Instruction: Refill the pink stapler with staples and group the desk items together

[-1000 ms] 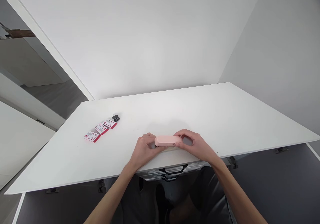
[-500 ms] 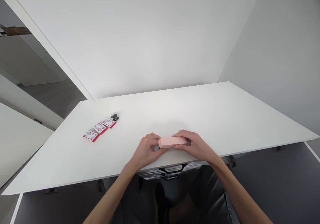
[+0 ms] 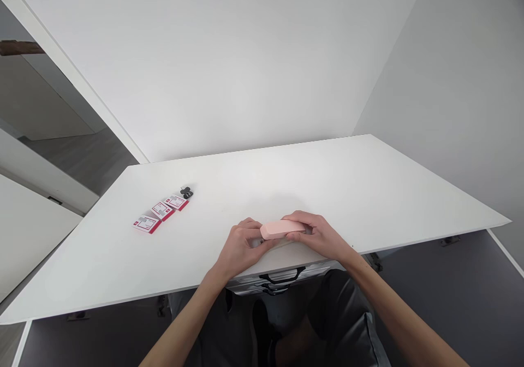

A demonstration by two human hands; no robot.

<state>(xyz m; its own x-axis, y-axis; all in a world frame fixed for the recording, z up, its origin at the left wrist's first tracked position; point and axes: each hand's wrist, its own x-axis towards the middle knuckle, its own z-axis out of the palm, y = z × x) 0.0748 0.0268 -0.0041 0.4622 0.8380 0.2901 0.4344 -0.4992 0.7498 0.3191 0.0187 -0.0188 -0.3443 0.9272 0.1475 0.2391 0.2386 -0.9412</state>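
A pale pink oblong case (image 3: 282, 229), possibly a stapler, sits low over the white table (image 3: 347, 192) near its front edge. Both hands grip it. My left hand (image 3: 239, 248) curls round its left end, fingers closed on it. My right hand (image 3: 321, 237) wraps its right end, with fingers over the top and thumb in front. What lies under the case is hidden by my fingers.
Three small red-and-white boxes (image 3: 160, 213) lie in a row at the table's left, with a small black object (image 3: 186, 192) just beyond them. A white wall rises behind the table. A dark drawer handle (image 3: 282, 276) shows below the front edge.
The pink case has shifted slightly to the right and tilted a little within my hands. The camera view has drifted slightly; the boxes have not moved.
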